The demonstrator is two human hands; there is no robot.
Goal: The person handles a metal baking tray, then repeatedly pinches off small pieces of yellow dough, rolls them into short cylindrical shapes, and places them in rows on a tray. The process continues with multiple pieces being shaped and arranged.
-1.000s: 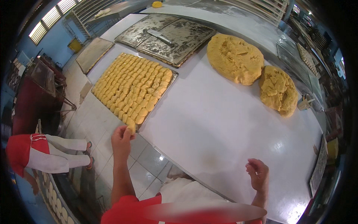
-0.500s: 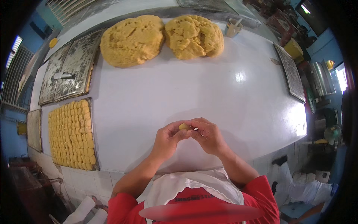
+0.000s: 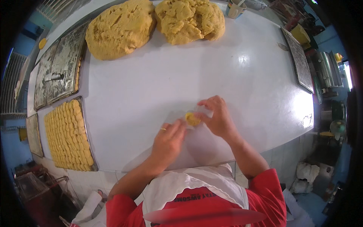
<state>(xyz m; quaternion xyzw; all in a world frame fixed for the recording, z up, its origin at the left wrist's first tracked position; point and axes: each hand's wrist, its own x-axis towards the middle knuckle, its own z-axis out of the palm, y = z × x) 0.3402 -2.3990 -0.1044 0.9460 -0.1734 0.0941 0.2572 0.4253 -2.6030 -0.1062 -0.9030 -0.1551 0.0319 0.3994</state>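
A small round piece of yellow dough (image 3: 192, 119) is between my hands over the near middle of the white table. My left hand (image 3: 169, 142), a ring on one finger, comes at it from the left with its fingers stretched out and slightly blurred. On the other side, my right hand (image 3: 218, 118) has its thumb at the dough's edge and its fingers spread apart, curving above it. Whether the piece rests fully on the table cannot be told.
Two big mounds of yellow dough (image 3: 120, 30) (image 3: 189, 20) lie at the far side, beside a cup (image 3: 235, 10). At left, rows of small dough pieces (image 3: 68, 134) fill a tray; beyond are dark metal trays (image 3: 70, 62) with a scraper (image 3: 53, 76). Another flat tray (image 3: 298, 60) lies far right.
My hands have parted and moved slightly forward. The dough piece, pinched in the fingers before, now shows between the opened hands. The whole view has shifted, with the table's things sitting higher.
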